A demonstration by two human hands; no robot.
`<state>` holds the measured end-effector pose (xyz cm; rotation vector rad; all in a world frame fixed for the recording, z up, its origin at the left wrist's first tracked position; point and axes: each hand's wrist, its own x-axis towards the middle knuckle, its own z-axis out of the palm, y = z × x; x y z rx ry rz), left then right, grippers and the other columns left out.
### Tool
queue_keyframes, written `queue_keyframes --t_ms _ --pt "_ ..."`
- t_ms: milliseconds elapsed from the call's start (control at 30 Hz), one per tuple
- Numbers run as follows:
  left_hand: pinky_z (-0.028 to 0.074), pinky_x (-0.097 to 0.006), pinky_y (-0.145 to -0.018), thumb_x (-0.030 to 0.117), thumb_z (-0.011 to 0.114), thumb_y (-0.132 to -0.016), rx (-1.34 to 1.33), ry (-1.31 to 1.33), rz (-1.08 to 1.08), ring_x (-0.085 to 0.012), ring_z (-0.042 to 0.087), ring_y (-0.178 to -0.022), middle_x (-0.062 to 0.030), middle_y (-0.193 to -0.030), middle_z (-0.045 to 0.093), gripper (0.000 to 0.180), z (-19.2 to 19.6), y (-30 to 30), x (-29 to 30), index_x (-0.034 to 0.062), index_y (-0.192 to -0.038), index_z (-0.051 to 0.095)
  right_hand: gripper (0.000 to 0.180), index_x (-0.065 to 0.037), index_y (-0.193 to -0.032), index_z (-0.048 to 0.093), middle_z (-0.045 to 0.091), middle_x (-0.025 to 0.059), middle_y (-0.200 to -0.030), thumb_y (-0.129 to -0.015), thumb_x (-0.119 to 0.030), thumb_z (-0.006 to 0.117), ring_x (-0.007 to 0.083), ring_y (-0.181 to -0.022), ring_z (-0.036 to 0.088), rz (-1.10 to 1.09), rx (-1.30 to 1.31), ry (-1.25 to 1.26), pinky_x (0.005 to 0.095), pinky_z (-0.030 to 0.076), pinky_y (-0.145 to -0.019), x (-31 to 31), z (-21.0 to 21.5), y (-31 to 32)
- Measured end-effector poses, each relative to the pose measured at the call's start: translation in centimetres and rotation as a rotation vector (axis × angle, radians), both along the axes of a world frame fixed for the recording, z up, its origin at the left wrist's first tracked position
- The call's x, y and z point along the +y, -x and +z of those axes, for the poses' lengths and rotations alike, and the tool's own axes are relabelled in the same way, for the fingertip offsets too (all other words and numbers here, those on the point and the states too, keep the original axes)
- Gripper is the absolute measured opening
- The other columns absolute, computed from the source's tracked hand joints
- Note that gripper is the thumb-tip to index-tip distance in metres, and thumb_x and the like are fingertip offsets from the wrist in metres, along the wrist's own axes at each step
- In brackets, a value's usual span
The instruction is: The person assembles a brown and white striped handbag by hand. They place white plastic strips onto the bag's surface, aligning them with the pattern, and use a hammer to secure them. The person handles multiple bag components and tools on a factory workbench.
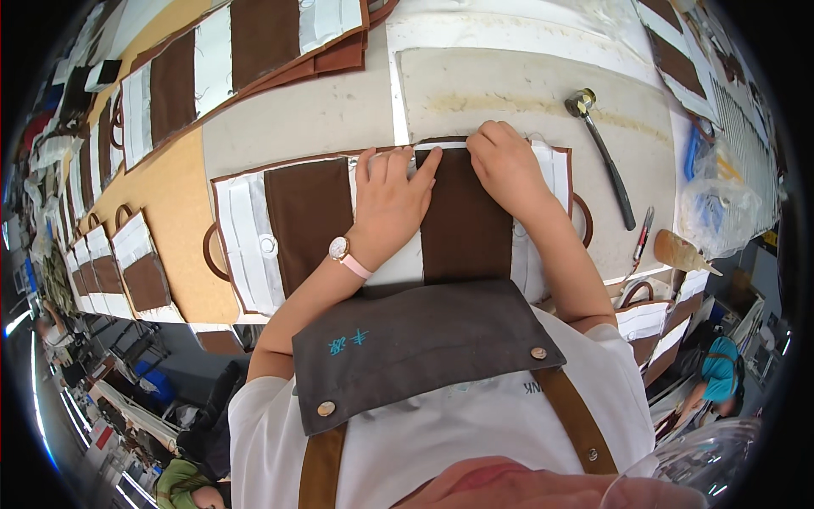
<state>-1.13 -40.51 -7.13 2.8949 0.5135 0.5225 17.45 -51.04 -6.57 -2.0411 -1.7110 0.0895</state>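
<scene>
Left of the hammer [606, 165], the striped bag panel [466, 220] seems light, pliant, best held by its bound edge [570, 174]. It is touched by the splayed left hand [389, 193]; any pinch by the curled right hand [507, 170] cannot be confirmed.

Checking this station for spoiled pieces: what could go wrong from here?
1. The left hand is spread and the right hand curled at the far edge of the brown-and-white panel; uneven pressure might skew it.
2. The brown handle loop sticks out beside the right forearm and could snag, dragging the panel.
3. The nozzled bottle with amber contents might drip on nearby work if open; I can't tell whether it's capped.
</scene>
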Motion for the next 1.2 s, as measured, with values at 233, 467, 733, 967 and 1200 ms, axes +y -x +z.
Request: queue_keyframes --t_ms 233,467,733,967,1200 --pt "0.036 -0.049 -0.104 0.019 0.068 -0.086 0.02 -0.05 -0.004 -0.0271 0.051 -0.109 -0.0115 -0.115 0.056 0.045 0.0 -0.2 0.0 0.0188 -0.131 0.062 0.018 -0.004 -0.092 0.062 0.059 0.0114 -0.097 -0.075 0.002 0.065 0.0321 -0.094 0.057 -0.051 0.094 -0.044 0.0427 0.046 -0.084 1.7 1.1 -0.4" --pt "0.036 -0.048 -0.104 0.019 0.069 -0.085 0.036 -0.051 -0.005 -0.0264 0.051 -0.11 -0.0107 -0.114 0.056 0.047 0.1 -0.2 0.0 0.018 -0.131 0.062 0.019 -0.003 -0.092 0.061 0.059 0.0139 -0.088 -0.075 0.006 0.06 0.0352 -0.093 0.056 0.094 0.315 0.082 0.0437 0.045 -0.084 4.1 0.3 0.1" --pt "0.035 -0.046 -0.106 0.017 0.069 -0.084 -0.018 -0.026 0.006 -0.027 0.052 -0.111 -0.0118 -0.113 0.056 0.046 -0.4 0.0 -0.1 0.0164 -0.129 0.062 0.016 -0.005 -0.088 0.062 0.058 0.0105 -0.09 -0.076 0.006 0.059 0.0332 -0.091 0.054 0.138 0.347 -0.067 0.0426 0.044 -0.084 4.0 -1.1 0.5" --pt "0.04 -0.041 -0.091 0.015 0.075 -0.08 -0.115 0.272 0.105 -0.0271 0.054 -0.097 -0.0068 -0.105 0.058 0.043 0.1 -0.3 1.0 0.0076 -0.12 0.064 0.019 -0.002 -0.09 0.063 0.057 0.0094 -0.092 -0.073 0.004 0.061 0.0302 -0.091 0.054 0.338 0.08 -0.118 0.0389 0.047 -0.083 3.0 -1.1 0.3" --pt "0.045 -0.039 -0.088 0.012 0.072 -0.082 -0.031 -0.015 -0.041 -0.0254 0.055 -0.098 -0.0064 -0.102 0.057 0.041 -0.3 -0.2 1.3 0.0027 -0.121 0.064 0.014 -0.005 -0.086 0.065 0.055 0.0041 -0.091 -0.074 -0.013 0.063 0.0218 -0.09 0.052 0.348 -0.281 -0.128 0.0342 0.046 -0.083 2.1 -0.6 1.3"
